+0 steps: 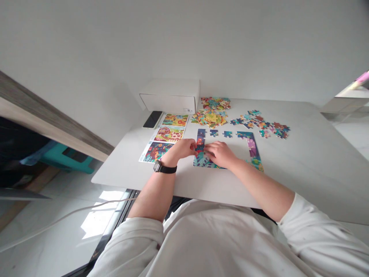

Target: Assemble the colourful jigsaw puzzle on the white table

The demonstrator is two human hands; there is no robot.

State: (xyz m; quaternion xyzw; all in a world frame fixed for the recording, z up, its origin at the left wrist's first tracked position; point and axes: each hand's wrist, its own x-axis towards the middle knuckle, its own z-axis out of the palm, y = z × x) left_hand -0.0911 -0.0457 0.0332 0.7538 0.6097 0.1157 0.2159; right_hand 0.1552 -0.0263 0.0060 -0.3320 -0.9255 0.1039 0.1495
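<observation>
A partly joined jigsaw frame (253,148) lies on the white table (302,161), its left strip and right strip standing up from a bottom row. My left hand (184,148), with a black watch on the wrist, pinches a puzzle piece (200,145) at the left strip. My right hand (220,153) rests curled on the bottom-left corner of the frame, fingers touching the same piece. Three small loose pieces (227,134) lie along the frame's top edge.
Heaps of loose pieces lie at the back (211,111) and back right (263,125). Three picture cards (167,134) lie left of the frame, a black phone (152,119) beyond them, a white box (171,96) against the wall.
</observation>
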